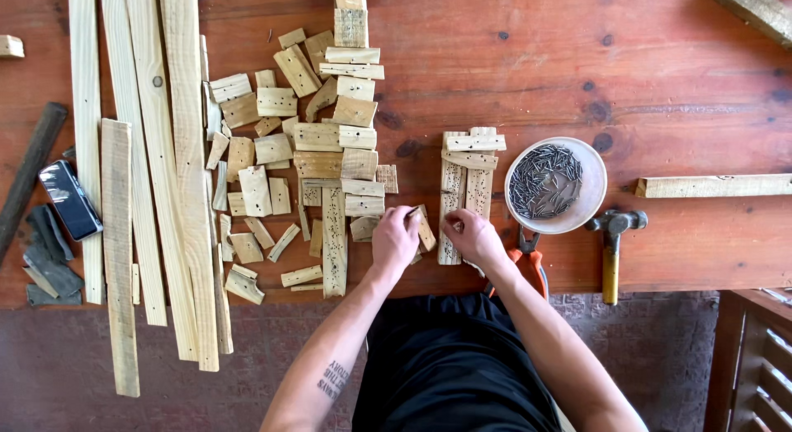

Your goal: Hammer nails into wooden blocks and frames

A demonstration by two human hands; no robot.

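Observation:
My left hand (395, 239) rests at the near edge of a red-brown wooden table (676, 77), pinching a small thin nail above a short wood block (425, 227). My right hand (472, 236) has its fingers curled on the near end of a small assembly of upright slats (464, 188) with short cross pieces on top. The two hands are a hand's width apart. A white bowl of nails (548, 184) stands just right of the assembly.
Many short wood offcuts (285, 151) lie left of the hands, and long slats (157, 151) run along the far left. A hammer (611, 244) and orange-handled pliers (529, 261) lie right of my right hand. A phone (70, 199) lies at the left edge.

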